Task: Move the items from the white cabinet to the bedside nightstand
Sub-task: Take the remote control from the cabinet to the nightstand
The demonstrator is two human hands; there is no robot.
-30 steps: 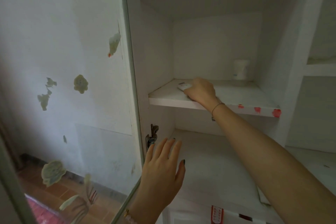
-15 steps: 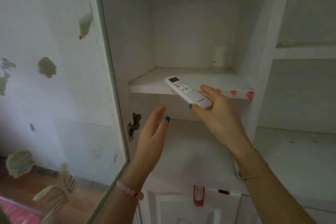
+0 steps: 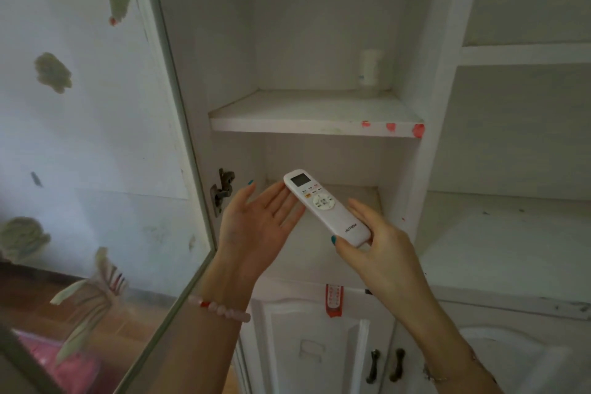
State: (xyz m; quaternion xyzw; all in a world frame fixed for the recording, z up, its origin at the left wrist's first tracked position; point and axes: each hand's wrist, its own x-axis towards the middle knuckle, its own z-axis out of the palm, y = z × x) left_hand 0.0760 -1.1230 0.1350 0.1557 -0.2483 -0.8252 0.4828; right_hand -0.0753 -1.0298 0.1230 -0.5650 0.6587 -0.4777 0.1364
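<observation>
The open glass door (image 3: 179, 137) at the left could catch an elbow on the turn away. The remote (image 3: 326, 206), mid-frame before the white cabinet (image 3: 428, 105), is held by its lower end alone and could tip out. The left hand (image 3: 256, 227) lies flat, palm up, fingers straight, tips at the remote's screen end. The right hand (image 3: 380, 249) pinches its bottom end between thumb and fingers.

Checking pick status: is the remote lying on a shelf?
No, the right hand pinches the remote by its lower end, in the air below the upper shelf.
</observation>
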